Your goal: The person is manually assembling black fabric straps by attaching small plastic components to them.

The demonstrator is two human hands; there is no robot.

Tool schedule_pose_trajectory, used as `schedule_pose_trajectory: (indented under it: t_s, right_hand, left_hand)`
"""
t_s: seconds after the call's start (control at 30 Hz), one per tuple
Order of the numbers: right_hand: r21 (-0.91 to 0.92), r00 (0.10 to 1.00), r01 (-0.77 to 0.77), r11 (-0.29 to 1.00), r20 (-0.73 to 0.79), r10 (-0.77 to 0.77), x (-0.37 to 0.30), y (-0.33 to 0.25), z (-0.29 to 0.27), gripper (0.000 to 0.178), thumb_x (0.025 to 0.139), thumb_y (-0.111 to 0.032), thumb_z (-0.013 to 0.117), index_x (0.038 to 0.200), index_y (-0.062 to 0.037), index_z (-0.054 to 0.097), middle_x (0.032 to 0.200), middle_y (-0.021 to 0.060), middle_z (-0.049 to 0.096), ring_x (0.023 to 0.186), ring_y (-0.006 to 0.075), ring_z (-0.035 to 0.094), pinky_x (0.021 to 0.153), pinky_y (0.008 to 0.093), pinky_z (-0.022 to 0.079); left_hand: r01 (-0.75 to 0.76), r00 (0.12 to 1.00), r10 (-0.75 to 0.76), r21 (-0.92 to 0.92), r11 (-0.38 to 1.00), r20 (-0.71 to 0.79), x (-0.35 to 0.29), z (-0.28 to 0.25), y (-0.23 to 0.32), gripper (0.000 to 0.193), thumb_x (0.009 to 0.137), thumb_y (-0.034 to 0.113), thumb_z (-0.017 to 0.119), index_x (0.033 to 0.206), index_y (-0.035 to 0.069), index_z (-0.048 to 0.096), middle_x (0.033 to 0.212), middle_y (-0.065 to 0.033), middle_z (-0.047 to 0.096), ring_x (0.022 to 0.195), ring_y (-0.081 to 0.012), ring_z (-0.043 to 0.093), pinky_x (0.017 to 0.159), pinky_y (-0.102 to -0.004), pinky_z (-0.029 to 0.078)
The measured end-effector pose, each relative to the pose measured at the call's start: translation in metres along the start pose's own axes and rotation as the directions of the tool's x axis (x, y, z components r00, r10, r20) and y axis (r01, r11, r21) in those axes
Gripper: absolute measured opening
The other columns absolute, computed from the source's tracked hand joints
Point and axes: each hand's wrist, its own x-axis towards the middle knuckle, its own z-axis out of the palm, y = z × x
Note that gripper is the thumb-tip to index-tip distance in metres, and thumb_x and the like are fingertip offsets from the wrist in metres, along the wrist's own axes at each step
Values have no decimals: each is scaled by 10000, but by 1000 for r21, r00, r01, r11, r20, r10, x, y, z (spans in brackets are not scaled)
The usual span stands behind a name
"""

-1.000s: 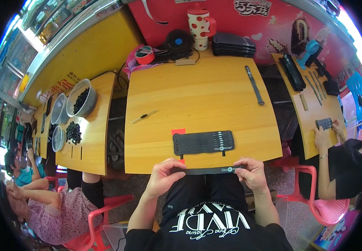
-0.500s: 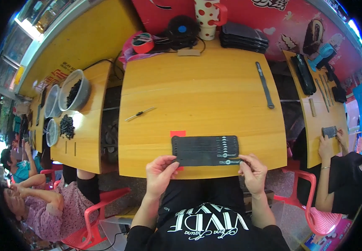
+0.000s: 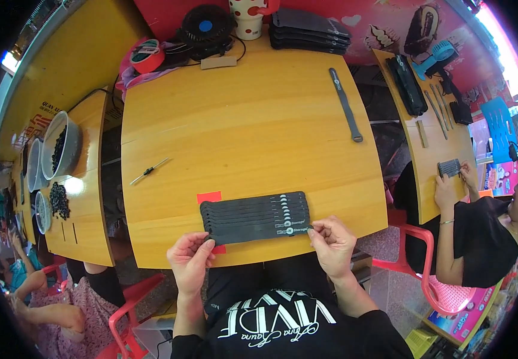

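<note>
Several black straps (image 3: 247, 209) lie overlapped in a neat row near the front edge of the wooden table. The nearest strap (image 3: 253, 233) of that row is stretched flat between my hands. My left hand (image 3: 190, 260) pinches its left end between thumb and finger. At the printed right end, my right hand (image 3: 332, 244) is closed in the same kind of pinch. Red tape (image 3: 209, 197) shows behind the row's left end, and another red piece (image 3: 219, 249) sticks out in front, beside my left fingers.
A single strap (image 3: 345, 107) lies at the right, a thin metal rod (image 3: 149, 172) at the left. Along the back are a black fan (image 3: 206, 30), a tape roll (image 3: 147, 57), a cup (image 3: 247, 21) and stacked straps (image 3: 307, 33). Co-workers sit at both side tables.
The head view has shifted, so the table sits further left in it. The nearest strap now lies closer in line with the row. Both hands keep their pinch.
</note>
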Motion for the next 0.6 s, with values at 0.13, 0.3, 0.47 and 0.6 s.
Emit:
schedule_pose_trajectory:
  t_s: [0.13,0.3,0.47,0.6]
  right_hand:
    - [11,999,-21,1000,-37,21,2,-1,1,153,818,154,649,938,59,664,816,48,577,601,59,553,519,183,448]
    - [-136,998,54,989,-12,-56,5,-5,3,114,827,142,645,911,68,667,801,59,575,582,69,554,500,189,440]
    - [-171,997,78,982,-6,-80,6,-6,5,105,831,140,638,906,71,667,794,62,573,577,70,554,492,190,428]
    - [-168,997,77,983,-7,-79,7,-7,6,104,835,141,633,902,69,666,797,61,577,574,69,556,483,188,406]
  left_hand:
    - [5,1000,-5,18,1000,13,0,1,-2,144,871,-54,690,1013,-29,679,757,-35,670,580,-56,600,476,-170,443]
    - [-6,1000,6,29,1000,-11,-1,2,-2,150,867,-59,688,1014,-29,679,762,-34,672,573,-53,596,468,-170,435]
    - [-10,1000,10,37,999,-8,0,2,-2,148,869,-59,685,1014,-32,678,763,-38,670,570,-55,596,465,-170,432]
    - [-5,1000,6,51,999,-12,0,2,-2,146,872,-56,682,1016,-36,677,759,-40,667,571,-58,597,462,-171,431]
